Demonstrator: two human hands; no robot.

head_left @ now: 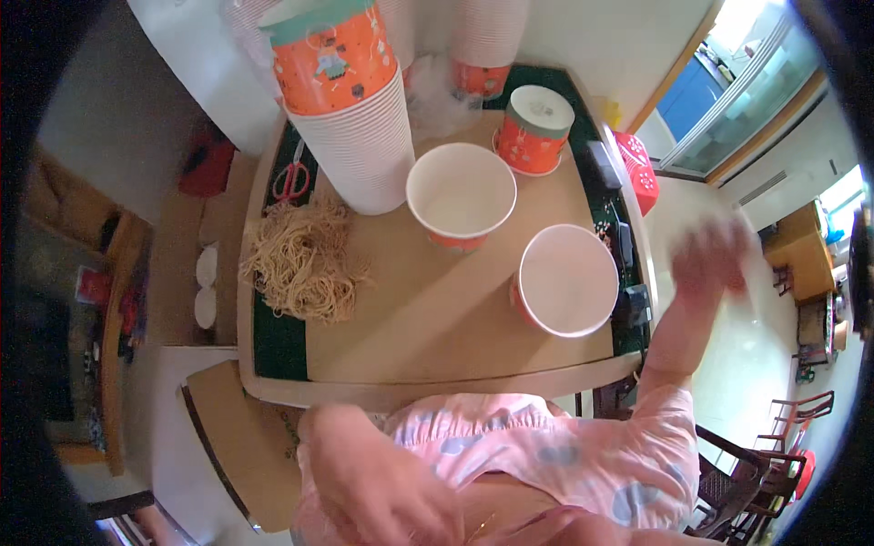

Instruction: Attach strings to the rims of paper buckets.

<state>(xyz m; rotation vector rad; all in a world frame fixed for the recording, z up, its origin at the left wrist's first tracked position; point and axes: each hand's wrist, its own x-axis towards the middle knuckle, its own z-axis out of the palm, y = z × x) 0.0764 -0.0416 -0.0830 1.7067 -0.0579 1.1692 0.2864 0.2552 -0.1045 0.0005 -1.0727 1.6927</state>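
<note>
My left hand [401, 496] is bent in against my chest below the table's near edge, its fingers smeared by motion. Out past the table's right side, my right hand [715, 255] is raised and also blurred, so I cannot make out anything in it. Two white-lined paper tubs stand mouth up on the table: a middle tub [462, 193] and a right tub [569, 280] nearer me. Behind them an orange and green paper tub [535, 136] rests upside down. Left of the middle tub leans a tall stack of paper tubs [360, 146]. A tangled heap of beige cords [305, 259] lies beside it.
Red-handled scissors [291, 180] lie at the table's left edge. More tub stacks [487, 45] and crumpled clear plastic [437, 96] are at the back. Small black boxes [633, 307] line the right edge. A red patterned box [637, 173] and dark chairs [742, 473] stand beyond it.
</note>
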